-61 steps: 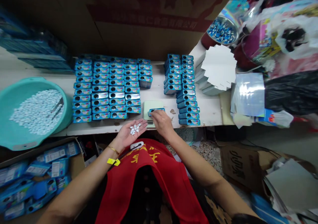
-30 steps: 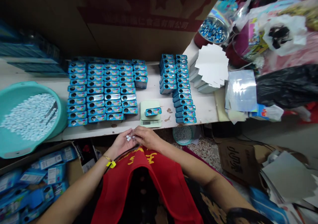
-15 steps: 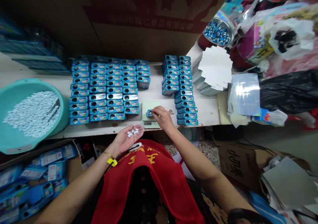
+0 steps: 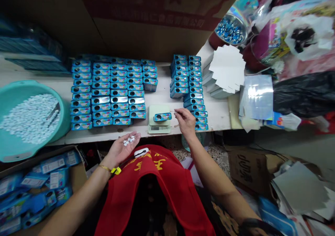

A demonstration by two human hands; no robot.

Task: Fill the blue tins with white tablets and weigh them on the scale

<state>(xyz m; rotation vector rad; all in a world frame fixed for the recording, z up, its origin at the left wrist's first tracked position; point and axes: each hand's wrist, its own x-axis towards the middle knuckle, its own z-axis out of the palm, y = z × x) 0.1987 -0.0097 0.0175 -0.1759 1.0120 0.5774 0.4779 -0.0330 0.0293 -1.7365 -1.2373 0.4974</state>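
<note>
My left hand (image 4: 123,149) is palm up just off the table's front edge, with several small white candy tablets (image 4: 129,140) resting in it. On the pale green digital scale (image 4: 152,111) lies one blue printed tin (image 4: 162,116), its dark round opening at the left end. My right hand (image 4: 185,121) is just right of the scale, apart from the tin. Its fingers are loosely spread, and nothing shows between them. Rows of similar blue tins (image 4: 101,93) stand left of the scale. Two more columns of tins (image 4: 195,85) stand beyond my right hand.
A turquoise basin (image 4: 58,131) of white tablets, with tongs in it, sits at far left. Stacked white card (image 4: 227,70) stands right of the tins. A metal bowl (image 4: 245,28) holds blue caps. A large cardboard box (image 4: 146,37) borders the back. Below left, a carton holds blue packages.
My right hand has moved off the tin and to the right, uncovering it on the scale. My left hand, still cupping the tablets, has shifted slightly left and down.
</note>
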